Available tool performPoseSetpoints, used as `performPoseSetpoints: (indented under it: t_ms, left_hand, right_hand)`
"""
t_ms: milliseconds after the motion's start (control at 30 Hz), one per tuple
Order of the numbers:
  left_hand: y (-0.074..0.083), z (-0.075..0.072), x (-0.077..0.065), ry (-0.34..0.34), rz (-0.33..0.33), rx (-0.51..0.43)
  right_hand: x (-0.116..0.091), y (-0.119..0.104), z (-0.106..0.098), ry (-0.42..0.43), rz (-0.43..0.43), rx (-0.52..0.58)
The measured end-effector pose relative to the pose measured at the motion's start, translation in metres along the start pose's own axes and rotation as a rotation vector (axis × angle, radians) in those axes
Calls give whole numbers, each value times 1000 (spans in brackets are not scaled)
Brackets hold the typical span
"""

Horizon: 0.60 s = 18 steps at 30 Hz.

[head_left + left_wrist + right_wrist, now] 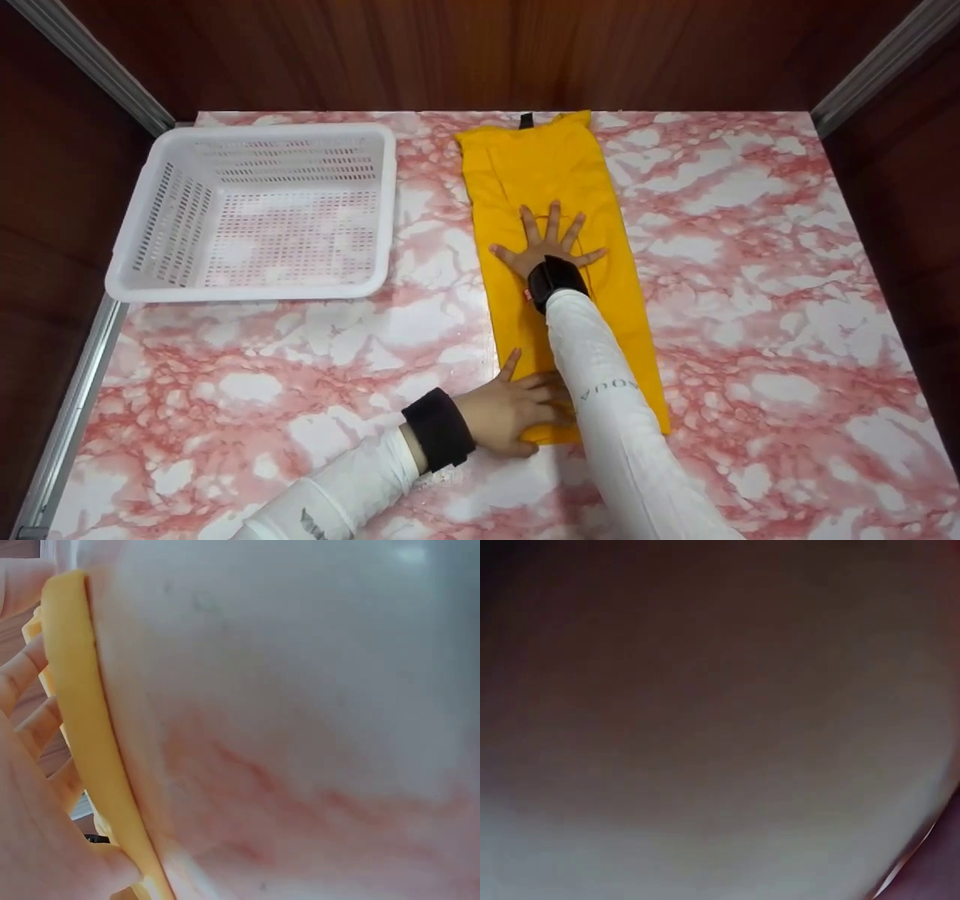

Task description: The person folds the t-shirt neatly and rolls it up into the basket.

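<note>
A long folded yellow garment (544,169) lies on the table, a small black tag showing at its far end. My right hand (550,247) rests flat on its middle with the fingers spread. Across the near end lies my left hand (517,412), fingers extended over the cloth, partly hidden under the right forearm. In the left wrist view, the garment's folded edge (79,675) runs beside the left hand (45,817). The right wrist view is dark and blurred.
A white perforated plastic basket (251,289) stands at the back left of the red-and-white marbled table (765,315). Dark wood panels (480,52) with metal corner rails enclose the back and sides.
</note>
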<state>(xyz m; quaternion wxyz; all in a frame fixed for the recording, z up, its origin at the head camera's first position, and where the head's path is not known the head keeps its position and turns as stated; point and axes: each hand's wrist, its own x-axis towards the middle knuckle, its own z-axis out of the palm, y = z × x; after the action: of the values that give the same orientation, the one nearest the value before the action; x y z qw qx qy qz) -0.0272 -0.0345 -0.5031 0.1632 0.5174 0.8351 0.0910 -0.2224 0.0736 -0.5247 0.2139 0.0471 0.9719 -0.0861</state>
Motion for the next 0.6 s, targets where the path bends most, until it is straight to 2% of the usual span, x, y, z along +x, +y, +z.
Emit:
performPoseSetpoints:
  t_ms: [133,233,367,433,500,600]
  left_hand:
    - [0,-2,0,1,7,-12]
    - [3,-3,1,-3,0,-18]
    - [9,-4,2,4,-32,-36]
    - [14,-5,3,13,-59,-41]
    - [21,-6,6,20,-94,-26]
    - [35,-11,13,23,-152,16]
  right_hand:
    - [-1,3,-3,-10,-15,21]
    - [-5,11,-12,-63,-68,74]
    - [-18,29,-38,-171,-206,229]
    - [-26,39,-49,-195,-285,304]
    - [-34,50,-55,-176,-363,350]
    - [-44,69,-53,-109,-453,354]
